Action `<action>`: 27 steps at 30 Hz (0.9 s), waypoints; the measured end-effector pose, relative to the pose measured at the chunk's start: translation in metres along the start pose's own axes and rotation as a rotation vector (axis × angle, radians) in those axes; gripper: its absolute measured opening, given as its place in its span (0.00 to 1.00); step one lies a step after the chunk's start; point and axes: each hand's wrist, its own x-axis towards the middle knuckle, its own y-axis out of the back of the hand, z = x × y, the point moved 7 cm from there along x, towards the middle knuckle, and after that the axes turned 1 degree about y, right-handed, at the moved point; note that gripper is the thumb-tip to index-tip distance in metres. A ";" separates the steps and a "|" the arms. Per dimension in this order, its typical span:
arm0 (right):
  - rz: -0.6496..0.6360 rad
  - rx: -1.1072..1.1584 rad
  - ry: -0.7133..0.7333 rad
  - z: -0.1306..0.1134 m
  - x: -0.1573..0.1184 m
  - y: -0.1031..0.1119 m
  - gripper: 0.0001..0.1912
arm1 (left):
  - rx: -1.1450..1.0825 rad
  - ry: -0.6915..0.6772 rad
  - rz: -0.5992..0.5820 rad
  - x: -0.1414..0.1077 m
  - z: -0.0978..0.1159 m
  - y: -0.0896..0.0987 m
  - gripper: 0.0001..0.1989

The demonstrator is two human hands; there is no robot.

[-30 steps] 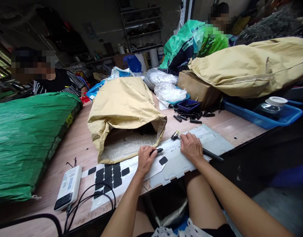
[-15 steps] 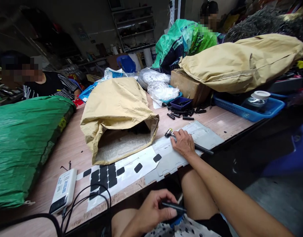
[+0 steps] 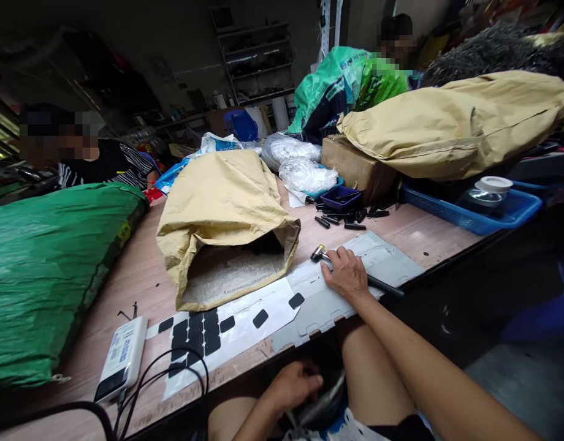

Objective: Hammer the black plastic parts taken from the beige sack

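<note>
My right hand [image 3: 346, 274] lies over the handle of a small hammer [image 3: 387, 286] on the grey board [image 3: 387, 254], its fingers bent around the handle. The hammer's metal head, with a yellowish face, sticks out to the left of the fingers. Below the table edge, above my lap, hovers my left hand [image 3: 293, 384]. Its fingers are loosely curled with thumb and fingertips apart, and no object shows in them. Several black rounded pads [image 3: 260, 318] stick to a white sheet [image 3: 249, 335] left of the board. Beyond the board lie several short black handle-like pieces [image 3: 354, 226].
An open tan sack [image 3: 227, 196] stands mid-table, a green sack [image 3: 56, 269] at left. A white power bank [image 3: 123, 355] with black cables sits near the front edge. At right are a blue basket [image 3: 475, 214], a clear jar and a cardboard box [image 3: 355, 162]. Two people sit beyond.
The black handle-like piece that my left hand held is out of sight, and that hand's fingers have loosened. My right hand stays on the hammer. The view has shifted slightly.
</note>
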 end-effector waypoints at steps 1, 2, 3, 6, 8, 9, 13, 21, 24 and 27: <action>0.004 -0.001 0.003 0.000 0.000 0.000 0.15 | 0.070 -0.003 -0.104 -0.015 0.013 -0.004 0.27; 0.008 -0.003 0.006 -0.001 0.000 0.001 0.15 | 0.129 -0.026 -0.255 -0.032 0.030 -0.008 0.27; 0.011 -0.006 0.008 -0.001 -0.001 0.001 0.15 | 0.160 -0.067 -0.401 -0.047 0.049 -0.008 0.26; 0.017 -0.015 0.008 -0.002 -0.001 0.001 0.15 | 0.181 -0.286 -0.214 -0.054 0.122 0.053 0.21; 0.017 -0.015 0.007 -0.002 0.000 0.001 0.14 | 0.291 -0.435 0.333 -0.042 0.168 0.125 0.17; 0.016 -0.014 0.007 -0.002 0.000 0.001 0.14 | 0.393 -0.456 0.637 -0.037 0.184 0.158 0.14; 0.006 -0.012 0.003 -0.001 0.001 0.000 0.14 | 0.818 -0.324 1.093 0.000 0.216 0.212 0.18; -0.018 -0.018 -0.006 -0.001 0.001 0.001 0.13 | 1.107 -0.199 1.118 0.000 0.211 0.207 0.13; -0.022 -0.019 -0.006 -0.001 0.001 0.000 0.13 | 0.982 -0.163 1.250 -0.032 0.193 0.198 0.13; -0.008 -0.022 -0.001 -0.001 0.001 -0.001 0.14 | 0.915 -0.332 1.216 -0.046 0.179 0.166 0.10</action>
